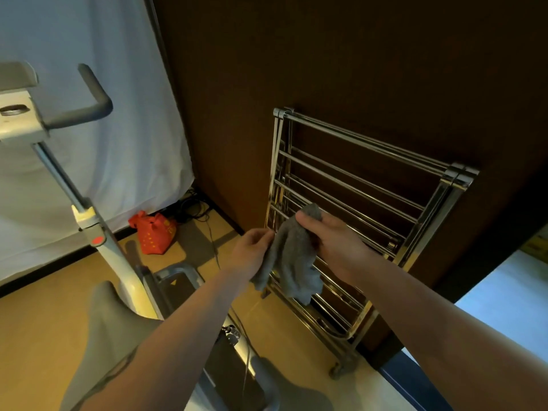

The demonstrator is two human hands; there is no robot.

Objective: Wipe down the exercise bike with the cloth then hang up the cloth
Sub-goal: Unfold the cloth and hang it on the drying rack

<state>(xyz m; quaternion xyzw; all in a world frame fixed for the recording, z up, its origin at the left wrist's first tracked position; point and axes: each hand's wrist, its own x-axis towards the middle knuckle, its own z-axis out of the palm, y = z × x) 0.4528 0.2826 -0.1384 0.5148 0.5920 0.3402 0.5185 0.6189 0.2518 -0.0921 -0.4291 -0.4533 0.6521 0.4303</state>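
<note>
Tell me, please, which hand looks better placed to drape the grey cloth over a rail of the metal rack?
Probably the right hand: it grips the cloth's top, directly in front of the rack's rails. The left hand only pinches a side edge, further from them.

No legible text, brand, number or sign appears in the view. The red bag (154,232) on the floor carries a yellow printed pattern, too small and blurred to read. The red round mark (98,240) on the exercise bike (89,216) post shows no characters.
</note>
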